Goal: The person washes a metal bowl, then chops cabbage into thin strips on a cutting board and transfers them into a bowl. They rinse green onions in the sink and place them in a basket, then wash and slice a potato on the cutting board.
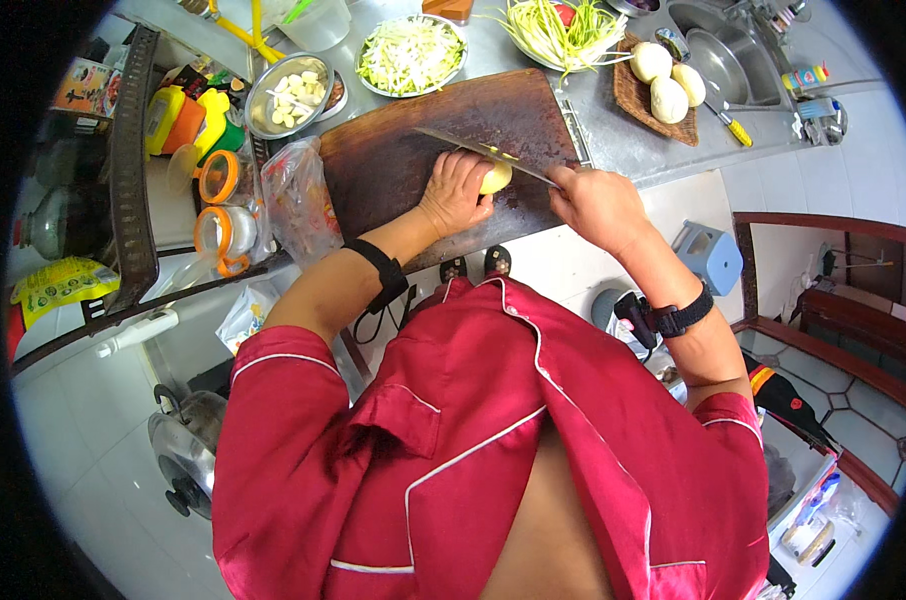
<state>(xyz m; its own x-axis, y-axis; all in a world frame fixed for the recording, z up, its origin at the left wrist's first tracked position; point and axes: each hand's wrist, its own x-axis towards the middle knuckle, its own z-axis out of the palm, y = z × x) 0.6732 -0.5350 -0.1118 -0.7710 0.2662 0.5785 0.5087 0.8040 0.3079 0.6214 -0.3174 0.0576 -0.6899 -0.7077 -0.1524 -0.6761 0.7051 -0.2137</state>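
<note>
A peeled yellow potato (497,178) lies on the dark wooden cutting board (400,150), held by my left hand (460,191) with the fingers curled over its left side. My right hand (599,204) grips the handle of a kitchen knife (471,144). The blade runs up and to the left, along the potato's far side and just beyond my left fingertips. Small yellow bits cling to the blade. Whether the edge is inside the potato or beside it, I cannot tell.
Behind the board stand a bowl of garlic cloves (279,120), a plate of chopped vegetable (393,88) and a plate of yellow-green shoots (528,49). A woven basket (682,133) holds pale round vegetables. Beside it lies a yellow-handled knife (738,133), near the sink (760,86). A plastic bag (299,191) touches the board's left edge.
</note>
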